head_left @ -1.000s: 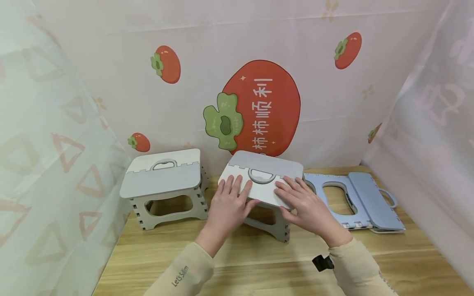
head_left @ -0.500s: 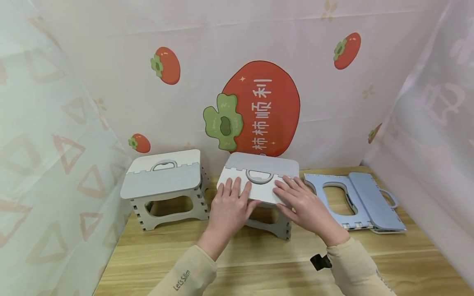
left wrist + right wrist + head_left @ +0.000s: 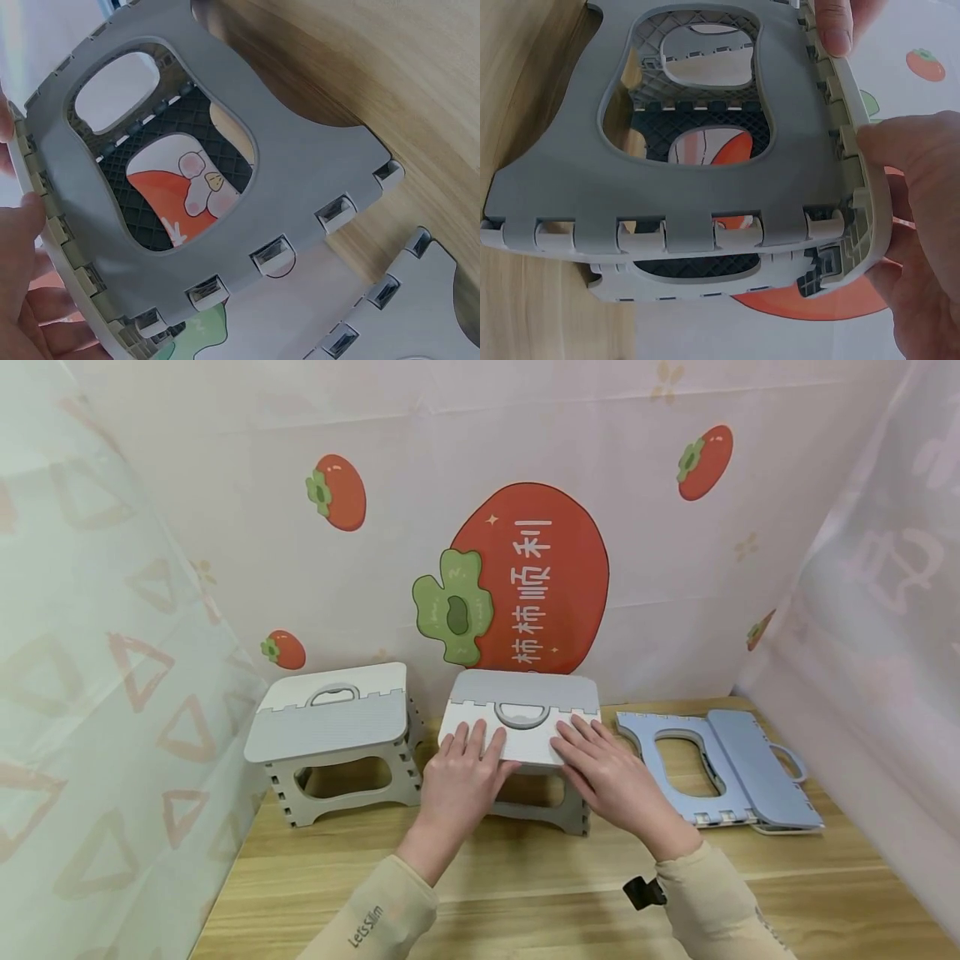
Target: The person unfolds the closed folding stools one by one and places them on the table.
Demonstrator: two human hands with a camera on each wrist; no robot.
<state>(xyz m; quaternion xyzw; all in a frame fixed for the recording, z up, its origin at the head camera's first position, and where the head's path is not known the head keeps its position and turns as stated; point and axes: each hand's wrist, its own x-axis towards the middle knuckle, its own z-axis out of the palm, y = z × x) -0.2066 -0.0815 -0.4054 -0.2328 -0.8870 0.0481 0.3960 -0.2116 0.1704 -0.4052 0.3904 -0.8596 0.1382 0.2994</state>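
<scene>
A folding step stool with a white and grey seat (image 3: 547, 746) stands unfolded in the middle of the wooden table. My left hand (image 3: 459, 781) rests on the left of its white front half, fingers straight and thumb by the front edge. On the right of the same half lies my right hand (image 3: 611, 774), also with extended fingers. Between them, a carry handle (image 3: 522, 722) lies flat in the seat. Both wrist views show the stool's grey side panel (image 3: 300, 161) with its oval opening, and the right thumb (image 3: 885, 142) against the seat rim.
A second unfolded stool (image 3: 326, 727) stands to the left, close beside the middle one. At the right, a blue stool (image 3: 761, 768) lies folded flat on the table (image 3: 525, 902). Behind hangs a white cloth (image 3: 637, 635) printed with persimmons.
The middle stool has turned so that its front edge runs nearly straight across; its right end has swung back. My right hand has shifted slightly left with it. The other stools stay put.
</scene>
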